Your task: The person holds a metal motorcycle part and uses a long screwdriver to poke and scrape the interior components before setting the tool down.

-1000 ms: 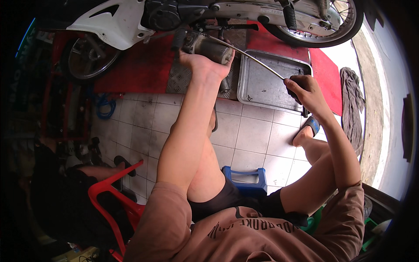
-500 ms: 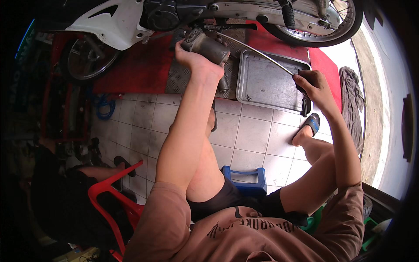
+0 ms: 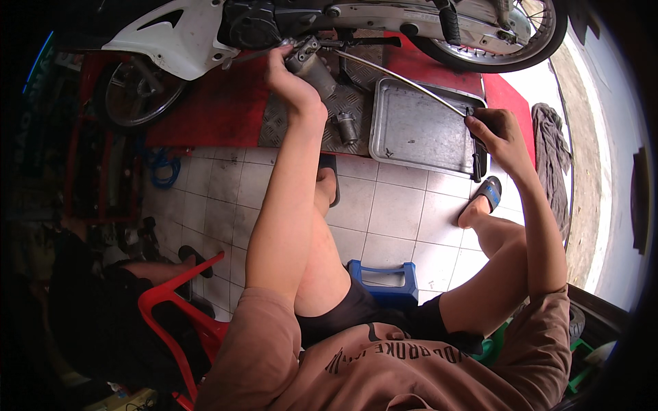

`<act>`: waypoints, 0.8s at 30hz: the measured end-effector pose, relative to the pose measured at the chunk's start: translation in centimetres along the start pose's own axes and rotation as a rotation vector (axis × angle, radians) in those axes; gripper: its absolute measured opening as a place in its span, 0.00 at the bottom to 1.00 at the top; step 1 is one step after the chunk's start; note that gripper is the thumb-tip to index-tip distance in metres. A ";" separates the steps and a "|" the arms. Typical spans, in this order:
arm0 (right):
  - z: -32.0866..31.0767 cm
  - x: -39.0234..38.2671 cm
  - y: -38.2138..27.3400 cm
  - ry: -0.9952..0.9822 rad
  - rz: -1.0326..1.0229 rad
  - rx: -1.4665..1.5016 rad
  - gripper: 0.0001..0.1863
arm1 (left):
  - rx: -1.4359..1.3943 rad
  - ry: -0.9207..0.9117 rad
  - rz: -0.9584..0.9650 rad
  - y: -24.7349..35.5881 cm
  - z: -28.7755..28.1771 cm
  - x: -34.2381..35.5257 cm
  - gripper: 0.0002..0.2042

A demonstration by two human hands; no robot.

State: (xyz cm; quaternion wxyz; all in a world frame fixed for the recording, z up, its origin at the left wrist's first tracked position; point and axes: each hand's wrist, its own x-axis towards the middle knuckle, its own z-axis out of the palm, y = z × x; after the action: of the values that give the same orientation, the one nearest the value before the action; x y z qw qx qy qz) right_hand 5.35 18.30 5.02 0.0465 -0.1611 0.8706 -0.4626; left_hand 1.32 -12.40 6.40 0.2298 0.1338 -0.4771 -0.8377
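My left hand (image 3: 293, 83) is raised to the lower side of the motorcycle (image 3: 370, 19), its fingers closed round a grey cylindrical metal part (image 3: 317, 71) with a bracket-like end. The wrist is bent, and part of the grip is hidden. In my right hand (image 3: 495, 131) is a long T-handle wrench (image 3: 404, 81); its thin steel shaft runs left to the grey part's end, but whether the tip touches it I cannot tell. Below the held part, a smaller dark metal cylinder (image 3: 347, 127) lies on the chequered metal plate (image 3: 277, 122).
A metal tray (image 3: 428, 130) lies on the red platform (image 3: 205, 113), right of the plate. A grey cloth (image 3: 550, 144) hangs at the far right. A blue plastic stool (image 3: 387, 281) stands between my legs. Left of me are a red chair (image 3: 161, 298) and another person's leg (image 3: 154, 272).
My left hand has moved up and left, turning the grey part and bringing it closer to the motorcycle. The smaller cylinder below is now uncovered. My right hand has barely shifted.
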 end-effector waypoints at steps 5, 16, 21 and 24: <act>0.0 0.0 -0.3 0.007 0.007 -0.018 0.23 | 0.020 -0.001 0.052 -0.6 -0.4 0.4 0.17; 0.0 0.0 -0.2 0.010 -0.004 -0.022 0.23 | 0.055 -0.020 0.139 -1.8 -0.9 1.5 0.15; -0.3 0.0 0.0 0.028 0.027 -0.057 0.22 | 0.144 -0.032 0.293 -2.6 -1.7 2.6 0.13; -1.1 -0.6 -0.4 0.071 -0.110 -0.162 0.14 | 0.233 -0.027 0.464 -1.6 -0.9 1.2 0.10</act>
State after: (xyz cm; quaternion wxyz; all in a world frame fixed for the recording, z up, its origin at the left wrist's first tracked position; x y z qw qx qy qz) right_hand 5.73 19.13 5.92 -0.0232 -0.1953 0.8962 -0.3978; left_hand 0.30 -12.98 4.54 0.3927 0.0352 -0.5913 -0.7035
